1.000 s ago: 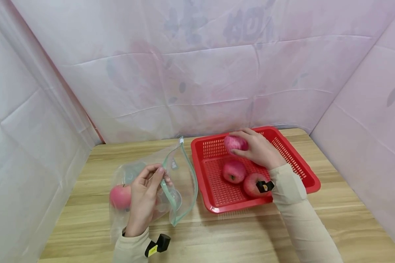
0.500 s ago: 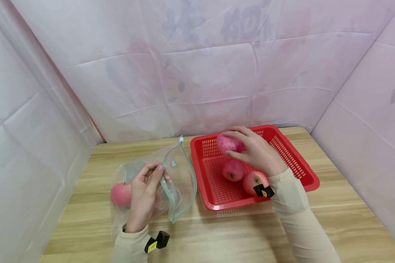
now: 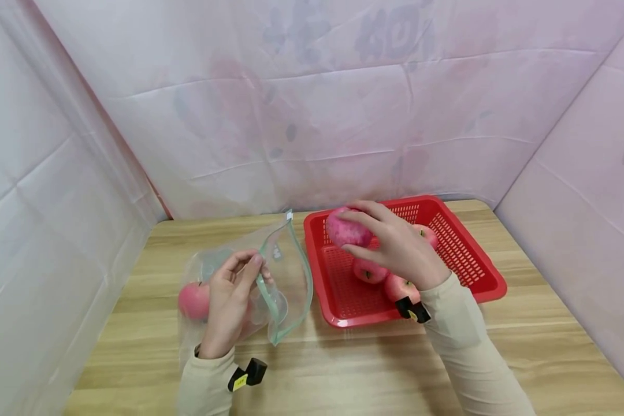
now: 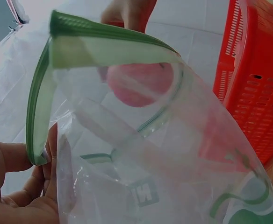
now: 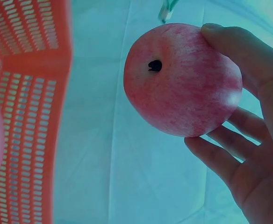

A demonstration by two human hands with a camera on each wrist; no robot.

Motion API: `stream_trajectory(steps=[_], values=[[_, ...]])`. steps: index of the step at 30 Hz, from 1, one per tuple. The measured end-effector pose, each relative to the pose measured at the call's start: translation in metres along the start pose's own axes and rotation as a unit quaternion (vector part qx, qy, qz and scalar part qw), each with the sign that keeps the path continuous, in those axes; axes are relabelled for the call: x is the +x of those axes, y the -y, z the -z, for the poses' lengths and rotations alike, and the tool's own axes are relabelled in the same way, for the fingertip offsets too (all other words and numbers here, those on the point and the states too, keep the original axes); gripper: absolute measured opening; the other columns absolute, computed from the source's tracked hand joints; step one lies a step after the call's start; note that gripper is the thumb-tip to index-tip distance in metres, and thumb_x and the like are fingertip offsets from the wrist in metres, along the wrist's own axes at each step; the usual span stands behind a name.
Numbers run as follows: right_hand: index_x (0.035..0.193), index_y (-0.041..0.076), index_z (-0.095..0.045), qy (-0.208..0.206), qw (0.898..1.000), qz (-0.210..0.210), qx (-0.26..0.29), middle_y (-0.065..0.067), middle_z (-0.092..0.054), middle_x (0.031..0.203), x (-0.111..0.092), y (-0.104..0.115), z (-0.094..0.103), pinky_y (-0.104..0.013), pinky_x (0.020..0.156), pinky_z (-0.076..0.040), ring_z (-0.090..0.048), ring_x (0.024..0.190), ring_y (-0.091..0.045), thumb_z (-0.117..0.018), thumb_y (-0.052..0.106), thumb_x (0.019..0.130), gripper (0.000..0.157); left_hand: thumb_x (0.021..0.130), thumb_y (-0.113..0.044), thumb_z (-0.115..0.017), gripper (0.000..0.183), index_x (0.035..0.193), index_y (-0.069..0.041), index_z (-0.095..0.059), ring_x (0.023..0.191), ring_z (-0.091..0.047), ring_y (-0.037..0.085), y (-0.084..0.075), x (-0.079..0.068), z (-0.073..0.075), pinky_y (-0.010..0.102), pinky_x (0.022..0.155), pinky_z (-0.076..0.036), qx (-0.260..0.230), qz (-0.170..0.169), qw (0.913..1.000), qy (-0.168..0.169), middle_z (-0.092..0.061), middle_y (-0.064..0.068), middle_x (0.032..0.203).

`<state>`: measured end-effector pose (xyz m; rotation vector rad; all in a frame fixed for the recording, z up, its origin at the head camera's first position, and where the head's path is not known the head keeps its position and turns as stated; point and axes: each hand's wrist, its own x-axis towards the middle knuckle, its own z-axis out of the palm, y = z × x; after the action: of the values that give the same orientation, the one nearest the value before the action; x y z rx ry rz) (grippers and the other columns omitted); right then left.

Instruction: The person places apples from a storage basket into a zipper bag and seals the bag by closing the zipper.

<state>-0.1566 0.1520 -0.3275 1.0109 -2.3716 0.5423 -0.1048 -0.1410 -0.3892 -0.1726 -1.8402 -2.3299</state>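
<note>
My left hand (image 3: 234, 300) pinches the green zip edge of a clear zip-lock bag (image 3: 291, 277) between thumb and fingers. The bag's mouth gapes toward the right, and an apple (image 3: 194, 300) lies inside its lower left part. Above the left side of the red basket (image 3: 338, 315), my right hand (image 3: 397, 245) grips a pink-red apple (image 5: 183, 79), thumb on one side and fingers on the other. In the left wrist view that held apple shows through the bag's film. More apples, one of them close below the right hand (image 3: 369, 271), sit in the basket.
Another apple (image 3: 426, 236) sits toward the back of the basket, and one (image 3: 401, 288) near its front, partly behind the right wrist's camera. The basket stands right of the bag on a wood-grain table (image 3: 333, 375). Pale printed sheets (image 3: 338, 115) hang behind and at both sides.
My right hand has moved left with the apple, from over the basket's middle toward its left rim and the bag. Another apple at the back has come into sight. The left hand keeps its pinch.
</note>
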Motion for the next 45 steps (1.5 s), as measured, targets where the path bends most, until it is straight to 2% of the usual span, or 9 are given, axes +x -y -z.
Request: stream_trajectory(steps=[7, 19, 25, 33, 45], values=[[0.132, 0.009, -0.065, -0.014, 0.998, 0.064, 0.011, -0.017, -0.059, 0.135, 0.006, 0.018, -0.006, -0.045, 0.095, -0.058, -0.061, 0.121, -0.032, -0.091, 0.017, 0.076, 0.063, 0.102, -0.014, -0.063, 0.021, 0.115, 0.003, -0.060, 0.071, -0.068, 0.014, -0.004, 0.003, 0.001, 0.027, 0.078, -0.061, 0.019, 0.000, 0.9997, 0.012, -0.065, 0.002, 0.085], [0.132, 0.013, -0.065, -0.010, 0.994, 0.104, 0.029, -0.015, -0.058, 0.138, 0.010, 0.039, -0.027, -0.039, 0.091, -0.061, -0.059, 0.126, -0.029, -0.093, 0.020, 0.075, 0.063, 0.102, -0.013, -0.063, 0.021, 0.116, 0.003, -0.061, 0.072, -0.068, 0.014, -0.008, 0.003, 0.002, 0.029, 0.080, -0.061, 0.033, 0.000, 0.9992, 0.022, -0.066, 0.003, 0.085], [0.131, 0.013, -0.064, -0.001, 0.992, 0.118, 0.041, -0.015, -0.058, 0.139, 0.010, 0.045, -0.039, -0.036, 0.087, -0.062, -0.058, 0.127, -0.028, -0.093, 0.021, 0.075, 0.063, 0.103, -0.014, -0.063, 0.022, 0.117, 0.002, -0.060, 0.072, -0.068, 0.014, -0.008, 0.004, 0.002, 0.029, 0.081, -0.061, 0.032, 0.000, 0.9992, 0.025, -0.065, 0.003, 0.086], [0.131, 0.013, -0.064, 0.007, 0.990, 0.132, 0.044, -0.014, -0.060, 0.135, 0.008, 0.050, -0.052, -0.034, 0.091, -0.060, -0.061, 0.123, -0.026, -0.093, 0.023, 0.076, 0.063, 0.103, -0.014, -0.063, 0.020, 0.115, 0.002, -0.061, 0.071, -0.068, 0.014, -0.006, 0.003, 0.002, 0.028, 0.081, -0.061, 0.033, -0.001, 0.9993, 0.020, -0.065, 0.002, 0.084], [0.131, 0.014, -0.066, 0.044, 0.991, 0.112, 0.051, -0.009, -0.060, 0.139, 0.004, 0.052, -0.056, -0.033, 0.100, -0.056, -0.059, 0.129, -0.022, -0.089, 0.029, 0.080, 0.057, 0.103, -0.012, -0.062, 0.020, 0.115, 0.004, -0.061, 0.078, -0.068, 0.011, -0.003, 0.001, 0.000, 0.026, 0.083, -0.060, 0.035, 0.006, 0.9994, 0.007, -0.066, 0.002, 0.091]])
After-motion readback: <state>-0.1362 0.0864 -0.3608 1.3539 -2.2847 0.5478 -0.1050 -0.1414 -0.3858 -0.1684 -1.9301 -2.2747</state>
